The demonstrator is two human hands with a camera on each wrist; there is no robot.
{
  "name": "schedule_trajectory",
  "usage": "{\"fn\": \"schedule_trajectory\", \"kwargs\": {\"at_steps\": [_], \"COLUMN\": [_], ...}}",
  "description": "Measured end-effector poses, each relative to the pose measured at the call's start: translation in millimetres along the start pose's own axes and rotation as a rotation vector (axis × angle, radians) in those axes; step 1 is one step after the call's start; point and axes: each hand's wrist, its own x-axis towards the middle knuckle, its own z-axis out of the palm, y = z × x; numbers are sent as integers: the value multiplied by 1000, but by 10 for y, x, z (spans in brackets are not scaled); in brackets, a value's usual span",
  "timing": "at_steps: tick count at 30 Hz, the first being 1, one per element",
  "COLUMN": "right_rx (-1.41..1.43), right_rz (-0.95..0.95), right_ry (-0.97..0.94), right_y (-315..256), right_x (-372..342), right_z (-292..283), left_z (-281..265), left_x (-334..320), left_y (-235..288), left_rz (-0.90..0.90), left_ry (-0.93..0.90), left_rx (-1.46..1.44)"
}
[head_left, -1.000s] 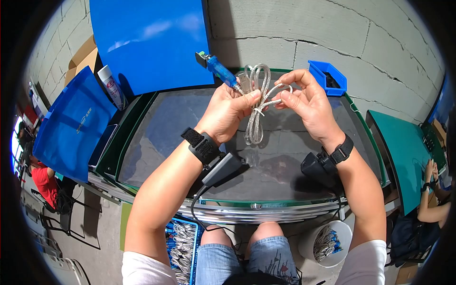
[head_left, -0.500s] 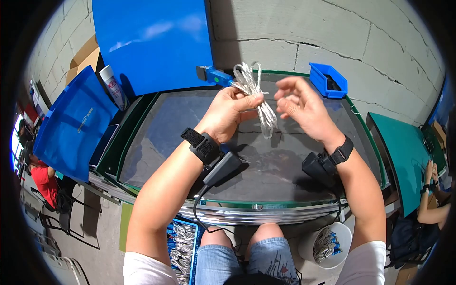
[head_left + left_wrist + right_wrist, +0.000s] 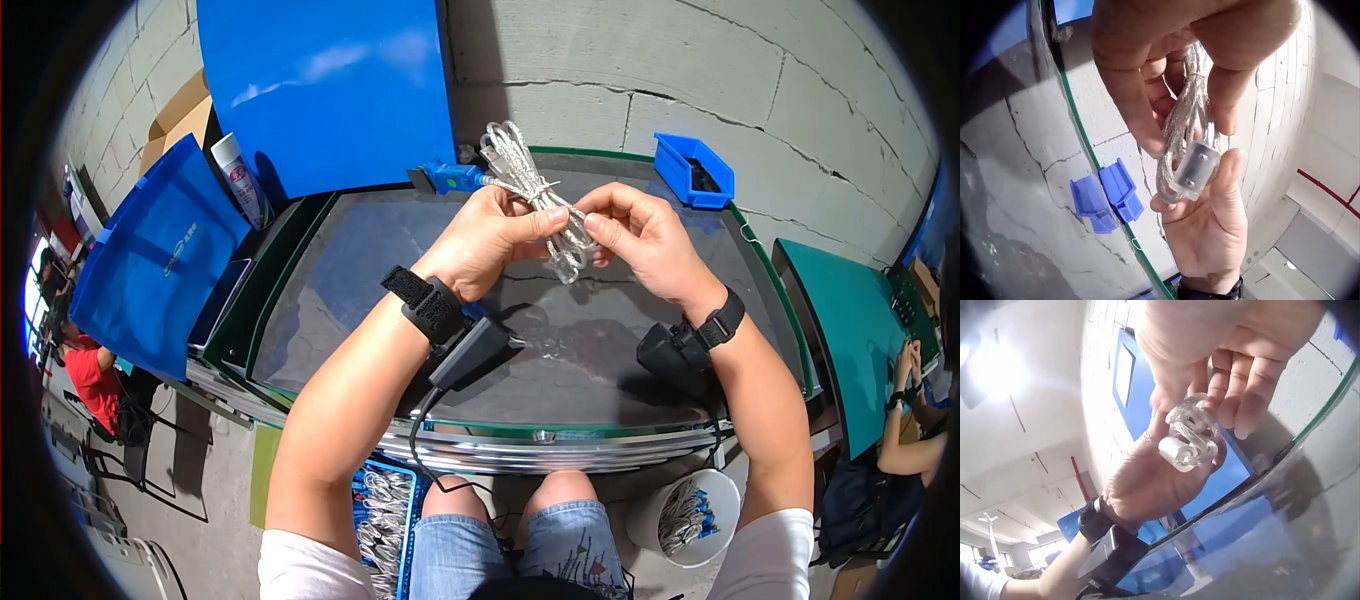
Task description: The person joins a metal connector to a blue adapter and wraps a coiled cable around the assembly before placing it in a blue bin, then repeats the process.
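A bundle of clear-jacketed, silvery cable (image 3: 512,160) is folded into loops, with a tie (image 3: 543,191) round its middle. My left hand (image 3: 478,240) grips it between thumb and fingers, above the table. A translucent blue plug housing (image 3: 458,178) with a dark end sticks out to the left of that hand. At the bundle's lower end my right hand (image 3: 650,240) pinches the loops with its thumb and fingers. In the left wrist view a clear cylindrical piece (image 3: 1196,169) on the cable shows between both hands.
Below lies the grey-topped table (image 3: 560,370) with a green edge. A blue bin (image 3: 693,172) stands at its back right, a spray can (image 3: 240,182) at the left. Similar cables fill a blue basket (image 3: 408,540) and a white bucket (image 3: 650,545) beside the legs.
The loose loop at the right now lies in with the bundle. The bundle has tilted, its upper end leftward. My right hand let go, then took hold of the lower end.
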Motion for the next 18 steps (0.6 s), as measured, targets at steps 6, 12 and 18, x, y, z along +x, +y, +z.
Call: {"fn": "schedule_trajectory", "kwargs": {"at_steps": [6, 12, 18], "right_rx": [42, 23, 28], "right_rz": [9, -37, -70], "right_ry": [29, 29, 24], "right_y": [-9, -69, 40], "right_x": [-6, -23, 6], "right_z": [2, 46, -24], "left_z": [-2, -50, -7], "left_x": [25, 41, 4], "left_y": [-11, -19, 34], "left_rz": [18, 2, 31], "left_ry": [-49, 31, 0], "left_rx": [-56, -84, -2]}}
